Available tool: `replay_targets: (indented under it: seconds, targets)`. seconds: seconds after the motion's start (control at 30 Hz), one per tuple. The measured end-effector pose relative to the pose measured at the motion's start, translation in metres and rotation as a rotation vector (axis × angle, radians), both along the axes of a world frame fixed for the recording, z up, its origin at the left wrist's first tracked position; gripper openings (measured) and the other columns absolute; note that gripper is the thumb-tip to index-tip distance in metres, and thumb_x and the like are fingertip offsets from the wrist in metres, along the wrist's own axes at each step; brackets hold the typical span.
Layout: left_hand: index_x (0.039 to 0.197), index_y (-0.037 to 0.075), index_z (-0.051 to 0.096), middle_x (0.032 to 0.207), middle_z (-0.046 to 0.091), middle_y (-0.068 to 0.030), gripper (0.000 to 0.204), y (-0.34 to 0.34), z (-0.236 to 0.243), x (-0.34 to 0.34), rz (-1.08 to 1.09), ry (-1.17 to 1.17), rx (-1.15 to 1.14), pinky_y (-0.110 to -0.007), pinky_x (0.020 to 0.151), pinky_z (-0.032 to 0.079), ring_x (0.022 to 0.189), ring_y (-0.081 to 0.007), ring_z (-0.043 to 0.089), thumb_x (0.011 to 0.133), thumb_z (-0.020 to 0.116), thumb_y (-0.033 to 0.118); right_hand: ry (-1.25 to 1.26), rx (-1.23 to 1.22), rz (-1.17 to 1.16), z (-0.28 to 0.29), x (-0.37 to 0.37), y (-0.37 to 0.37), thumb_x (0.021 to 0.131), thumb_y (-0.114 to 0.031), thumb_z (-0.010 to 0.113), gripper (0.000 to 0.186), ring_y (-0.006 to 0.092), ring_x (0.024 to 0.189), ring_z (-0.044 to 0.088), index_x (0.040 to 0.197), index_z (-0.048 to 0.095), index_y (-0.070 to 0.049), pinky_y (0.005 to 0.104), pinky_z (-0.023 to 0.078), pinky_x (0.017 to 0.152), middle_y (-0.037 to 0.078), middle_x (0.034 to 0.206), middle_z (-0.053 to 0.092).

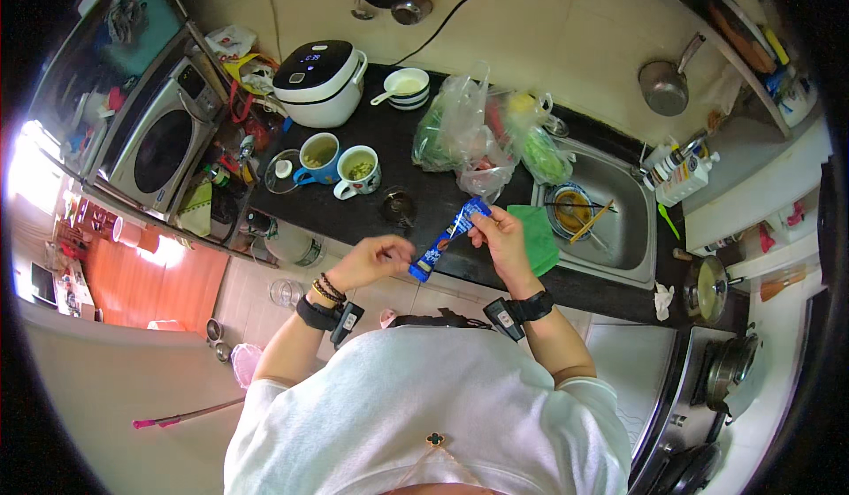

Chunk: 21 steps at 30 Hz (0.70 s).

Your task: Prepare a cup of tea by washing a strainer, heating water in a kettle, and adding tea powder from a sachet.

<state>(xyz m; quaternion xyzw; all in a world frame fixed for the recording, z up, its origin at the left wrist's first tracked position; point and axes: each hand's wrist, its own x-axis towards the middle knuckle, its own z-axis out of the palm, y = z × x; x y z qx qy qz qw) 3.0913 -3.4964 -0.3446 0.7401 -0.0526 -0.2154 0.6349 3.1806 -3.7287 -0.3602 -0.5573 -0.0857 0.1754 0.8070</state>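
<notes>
My right hand (497, 243) pinches a long, narrow blue packet (442, 242) by its upper end, holding it tilted over the dark counter (309, 219). My left hand (376, 261) is just left of the packet's lower end, fingers curved and apart, holding nothing. Behind the packet are a small dark glass item (398, 206), a white patterned mug (358, 175) and a blue mug (320, 155), both with contents. A glass lid (279, 173) lies beside them.
Plastic bags of vegetables (464, 133) sit behind my hands. A green cloth (535, 239) lies by the sink (623, 230), which holds a bowl and chopsticks. A rice cooker (318, 84), striped bowl (407, 97) and microwave (159, 137) are left and back. A pan (707, 287) is at right.
</notes>
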Motion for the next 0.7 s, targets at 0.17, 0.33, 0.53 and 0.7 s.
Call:
replay_targets:
  seconds: [0.17, 0.33, 0.53, 0.7]
  targets:
    - [0.101, 0.005, 0.055, 0.076, 0.053, -0.0009, 0.025, -0.011, 0.051, 0.031, 0.054, -0.482, 0.265, -0.021, 0.060, 0.040, 0.070, -0.0084, 0.049, 0.076, 0.059, 0.008, -0.192, -0.279, 0.149, 0.016, -0.021, 0.026, 0.079, -0.012, 0.059, 0.011, 0.0059, 0.052, 0.051, 0.081, 0.058, -0.001, 0.0192, 0.040, 0.045, 0.002, 0.062, 0.057]
    - [0.080, 0.002, 0.055, 0.070, 0.052, -0.0085, 0.009, -0.011, 0.053, 0.027, -0.023, -0.929, 0.505, -0.029, 0.058, 0.042, 0.066, -0.0230, 0.052, 0.071, 0.058, 0.004, -0.801, -0.652, 0.064, 0.047, -0.037, 0.041, 0.073, -0.010, 0.061, 0.009, 0.0166, 0.055, 0.054, 0.077, 0.058, -0.002, 0.0263, 0.042, 0.050, 0.006, 0.063, 0.056]
    - [0.078, 0.003, 0.055, 0.072, 0.052, -0.0114, 0.007, -0.009, 0.053, 0.016, -0.029, -0.959, 0.532, -0.035, 0.059, 0.043, 0.068, -0.0293, 0.053, 0.074, 0.055, 0.009, -1.182, -0.667, -0.039, 0.045, -0.036, 0.045, 0.067, -0.006, 0.064, 0.009, 0.0256, 0.062, 0.051, 0.071, 0.056, -0.003, 0.0333, 0.041, 0.056, 0.009, 0.064, 0.049]
    - [0.073, 0.003, 0.049, 0.069, 0.051, -0.0107, 0.008, -0.005, 0.041, 0.019, -0.148, -0.969, 0.594, -0.037, 0.058, 0.043, 0.067, -0.0296, 0.052, 0.074, 0.053, 0.010, -1.162, -0.739, 0.101, 0.047, -0.038, 0.048, 0.068, -0.007, 0.062, 0.010, 0.0263, 0.060, 0.050, 0.067, 0.054, -0.002, 0.0341, 0.041, 0.055, 0.009, 0.062, 0.049]
